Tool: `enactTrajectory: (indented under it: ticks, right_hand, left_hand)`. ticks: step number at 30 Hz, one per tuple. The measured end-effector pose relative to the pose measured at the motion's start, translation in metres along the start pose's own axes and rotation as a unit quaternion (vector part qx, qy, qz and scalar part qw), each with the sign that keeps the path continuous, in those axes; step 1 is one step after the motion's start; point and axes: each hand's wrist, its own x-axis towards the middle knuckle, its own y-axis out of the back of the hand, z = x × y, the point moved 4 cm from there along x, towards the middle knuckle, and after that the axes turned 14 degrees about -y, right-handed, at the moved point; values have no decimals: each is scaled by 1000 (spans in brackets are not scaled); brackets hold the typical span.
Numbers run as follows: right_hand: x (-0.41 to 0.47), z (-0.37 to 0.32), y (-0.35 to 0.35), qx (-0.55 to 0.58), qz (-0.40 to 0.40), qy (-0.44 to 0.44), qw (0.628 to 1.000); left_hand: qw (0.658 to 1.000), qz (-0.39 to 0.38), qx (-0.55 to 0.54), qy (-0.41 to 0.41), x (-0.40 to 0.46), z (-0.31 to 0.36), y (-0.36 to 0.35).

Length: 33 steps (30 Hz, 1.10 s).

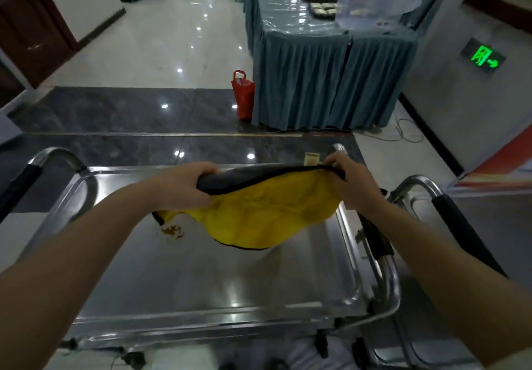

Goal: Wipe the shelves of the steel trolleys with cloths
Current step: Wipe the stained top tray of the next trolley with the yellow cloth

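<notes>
Together, the left hand (pixel 184 185) and right hand (pixel 349 185) grip the top edge of a yellow cloth (pixel 267 214), holding it stretched above the steel trolley's top shelf (pixel 201 277). Brown crumbs (pixel 172 231) lie on the shelf beneath the cloth's left corner.

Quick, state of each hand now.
Left hand: grips the cloth.
Right hand: pinches the cloth's other end.
</notes>
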Motion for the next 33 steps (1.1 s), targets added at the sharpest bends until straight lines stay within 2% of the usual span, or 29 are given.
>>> enactTrajectory:
  ticks: [2,5,9,12,14,16,18,21,27,30,33]
  right_hand:
    - [-9,-6,3,-23,-1,16,1000]
    - [-31,0,-10,-38,-61,0,997]
    - [-75,38,-64,-94,-213,-39,972]
    - [-95,66,-108,-147,-270,-64,949]
    - [-96,79,-129,-159,-277,-93,943]
    - [-92,85,-147,-152,-287,-103,940]
    - [-84,84,-163,-156,-286,-91,941]
    - [-72,78,-185,-161,-290,-68,941]
    - [-56,60,-220,-275,-292,11,916]
    - [-57,64,-220,-290,-256,15,922]
    - [-76,76,-217,-292,-232,23,928]
  left_hand:
    - [996,-14,-84,24,-5,-12,-4]
    - [981,-75,-166,69,-19,-35,-30]
    - [955,-204,-164,136,-43,-62,-102]
    - [958,-243,-74,129,-59,-78,-156]
    - [963,-239,-57,115,-67,-86,-183]
    - [959,-228,-83,145,-75,-96,-201]
    - [954,-216,-91,186,-85,-108,-211]
    - [955,-207,-45,205,-99,-126,-218]
    - [942,-68,-111,310,-117,-151,-213]
    - [954,-46,-106,278,-118,-153,-210]
    - [969,-21,-57,241,-118,-153,-208]
